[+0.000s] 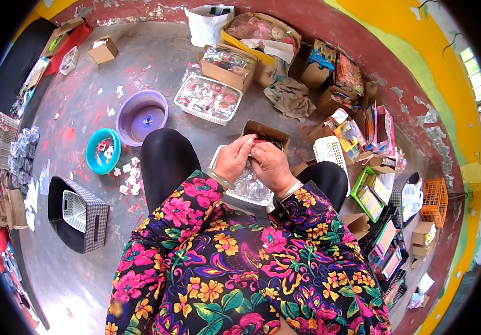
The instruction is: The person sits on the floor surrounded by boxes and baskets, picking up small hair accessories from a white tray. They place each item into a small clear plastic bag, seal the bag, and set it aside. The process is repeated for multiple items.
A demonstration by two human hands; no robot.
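Observation:
My left hand and my right hand meet in front of me, between my bent knees. The fingers of both are pinched together, fingertip to fingertip. Something small, perhaps reddish, shows at the fingertips, too small to make out. Just below them stands a white plastic basket holding clear-wrapped small items; my hands hide part of it. Right behind my fingers is an open cardboard box with dark and reddish contents. A bracelet circles my left wrist and a pale band my right.
Ahead stands a white basket of packaged items, beside a cardboard box. To the left are a purple tub, a teal bowl, white scraps and a grey-black basket. A green crate and several boxes line the right.

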